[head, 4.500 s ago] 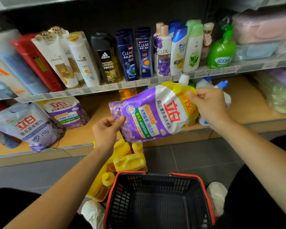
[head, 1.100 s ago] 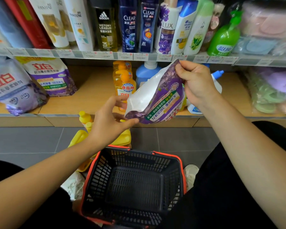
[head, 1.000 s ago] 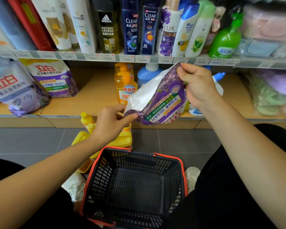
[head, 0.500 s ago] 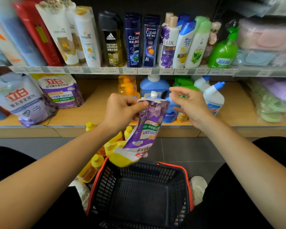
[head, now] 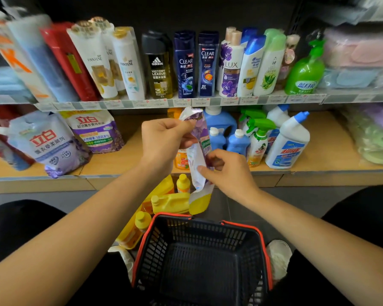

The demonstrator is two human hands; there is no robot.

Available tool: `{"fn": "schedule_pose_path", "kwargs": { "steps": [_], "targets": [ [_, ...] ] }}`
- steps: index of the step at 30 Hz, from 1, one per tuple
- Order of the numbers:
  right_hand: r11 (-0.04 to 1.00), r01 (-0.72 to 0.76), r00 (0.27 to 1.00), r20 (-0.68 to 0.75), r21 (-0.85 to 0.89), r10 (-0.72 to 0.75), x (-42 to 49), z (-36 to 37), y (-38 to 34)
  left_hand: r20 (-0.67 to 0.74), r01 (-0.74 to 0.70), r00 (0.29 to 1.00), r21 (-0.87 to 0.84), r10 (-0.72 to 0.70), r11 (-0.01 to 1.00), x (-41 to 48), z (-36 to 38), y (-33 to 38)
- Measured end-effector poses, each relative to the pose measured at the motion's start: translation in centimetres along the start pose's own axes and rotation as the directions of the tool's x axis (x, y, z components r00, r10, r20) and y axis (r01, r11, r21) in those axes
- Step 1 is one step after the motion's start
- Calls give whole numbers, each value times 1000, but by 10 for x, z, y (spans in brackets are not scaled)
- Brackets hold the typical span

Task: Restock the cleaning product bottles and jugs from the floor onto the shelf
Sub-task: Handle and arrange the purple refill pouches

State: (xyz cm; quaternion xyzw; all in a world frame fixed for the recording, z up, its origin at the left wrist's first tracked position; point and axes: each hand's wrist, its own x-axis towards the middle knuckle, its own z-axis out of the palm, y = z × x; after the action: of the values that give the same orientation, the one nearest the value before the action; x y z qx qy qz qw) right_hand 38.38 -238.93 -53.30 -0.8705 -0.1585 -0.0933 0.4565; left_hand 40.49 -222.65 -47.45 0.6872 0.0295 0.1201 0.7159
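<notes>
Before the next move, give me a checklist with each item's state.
1. Left hand grip on pouch top: ok.
2. Right hand pinching pouch lower down: ok.
3. Bare shelf space right of the shelved pouches: ok.
4. Pouch cap sealed: cannot tell, hidden.
5. Jugs off the floor: not ok, several lie beside the basket.

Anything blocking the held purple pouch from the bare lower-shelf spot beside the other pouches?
Nothing visible does. The left hand and right hand hold the purple pouch before the lower shelf; its bare wood beside the other pouches lies open.
</notes>
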Motion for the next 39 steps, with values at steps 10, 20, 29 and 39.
{"fn": "schedule_pose_path", "kwargs": {
  "steps": [10, 20, 29, 39],
  "targets": [
    [983, -152, 977, 163, 102, 134, 22, -21, 27, 200, -298, 954, 523, 224, 798, 23, -37, -17],
    [956, -214, 942, 300, 202, 147, 34, -48, 29, 398, -143, 917, 225, 43, 964, 21, -41, -23],
    [958, -171, 932, 354, 232, 80, 36, -44, 39, 284, -230, 943, 173, 175, 958, 15, -36, -9],
    [986, -144, 883, 440, -80, 164, 38, -54, 67, 100, -147, 986, 133, 135, 980, 24, -63, -7]
  ]
}}
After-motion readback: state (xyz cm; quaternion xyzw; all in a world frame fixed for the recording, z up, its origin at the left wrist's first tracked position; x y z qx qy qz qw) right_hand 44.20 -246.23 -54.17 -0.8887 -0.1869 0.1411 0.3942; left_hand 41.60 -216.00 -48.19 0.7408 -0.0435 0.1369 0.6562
